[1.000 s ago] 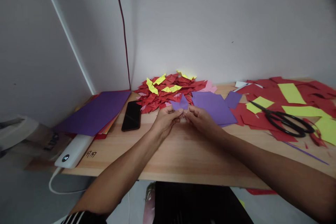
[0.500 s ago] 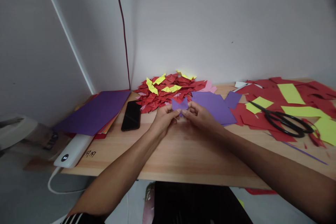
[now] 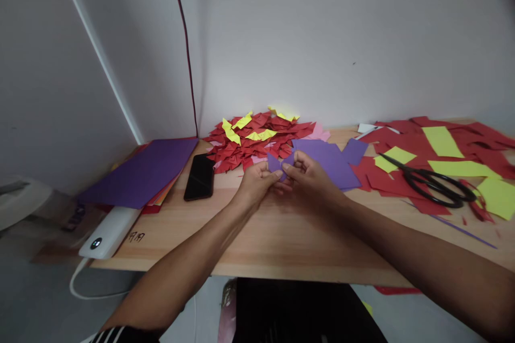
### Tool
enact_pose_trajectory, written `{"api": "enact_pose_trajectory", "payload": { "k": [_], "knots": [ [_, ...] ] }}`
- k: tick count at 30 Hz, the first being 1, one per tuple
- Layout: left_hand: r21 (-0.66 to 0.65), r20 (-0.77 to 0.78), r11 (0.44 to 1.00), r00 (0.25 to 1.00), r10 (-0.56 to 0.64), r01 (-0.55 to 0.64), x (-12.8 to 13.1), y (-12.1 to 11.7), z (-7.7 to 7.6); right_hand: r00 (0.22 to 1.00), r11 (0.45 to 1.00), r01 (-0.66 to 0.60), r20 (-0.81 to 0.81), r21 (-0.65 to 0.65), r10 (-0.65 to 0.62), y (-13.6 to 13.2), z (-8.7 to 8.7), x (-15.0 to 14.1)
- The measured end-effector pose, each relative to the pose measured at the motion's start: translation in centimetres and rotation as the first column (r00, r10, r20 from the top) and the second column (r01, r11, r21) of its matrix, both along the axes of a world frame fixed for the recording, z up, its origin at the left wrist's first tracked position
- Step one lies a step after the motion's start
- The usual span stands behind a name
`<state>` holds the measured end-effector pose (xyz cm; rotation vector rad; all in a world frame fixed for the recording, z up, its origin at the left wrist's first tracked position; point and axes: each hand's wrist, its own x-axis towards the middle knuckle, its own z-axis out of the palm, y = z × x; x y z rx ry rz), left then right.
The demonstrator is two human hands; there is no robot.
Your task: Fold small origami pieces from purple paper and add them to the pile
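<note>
A small folded piece of purple paper is pinched between my two hands over the wooden table. My left hand grips its left side, thumb on top. On the right side, my right hand closes on it with thumb and fingers. Part of the paper is hidden behind my fingertips. Just behind my hands lies a heap of red folded paper pieces, topped with several yellow ones. Purple paper sheets lie beyond my right hand.
A black phone lies left of my hands. Farther left, a stack of coloured sheets overlaps a white power bank. Black scissors rest on red and yellow paper scraps at the right. The wall stands behind the table.
The purple paper's upper edge, spread nearly flat before, now shows a gap between two raised parts. My fingers have shifted on it, and both hands sit slightly farther right in view.
</note>
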<state>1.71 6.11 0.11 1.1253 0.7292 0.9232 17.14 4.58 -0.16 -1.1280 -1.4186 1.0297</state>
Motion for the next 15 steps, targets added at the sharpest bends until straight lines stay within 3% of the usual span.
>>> {"api": "enact_pose_trajectory", "payload": {
  "k": [5,9,15],
  "knots": [
    [-0.009,-0.008,1.000,1.000,0.021,-0.021,0.0,-0.1,0.2,0.998,1.000,0.002,-0.065,-0.008,-0.003,-0.1,0.0,-0.3],
    [0.071,-0.068,0.997,0.997,0.027,-0.022,-0.1,0.3,-0.1,0.994,0.994,-0.093,-0.067,-0.057,0.089,0.3,-0.1,0.0],
    [0.249,-0.140,0.967,0.990,-0.019,0.054,0.1,0.4,-0.6,0.950,0.973,-0.200,0.220,-0.113,0.221,0.6,0.2,0.9]
  ]
}}
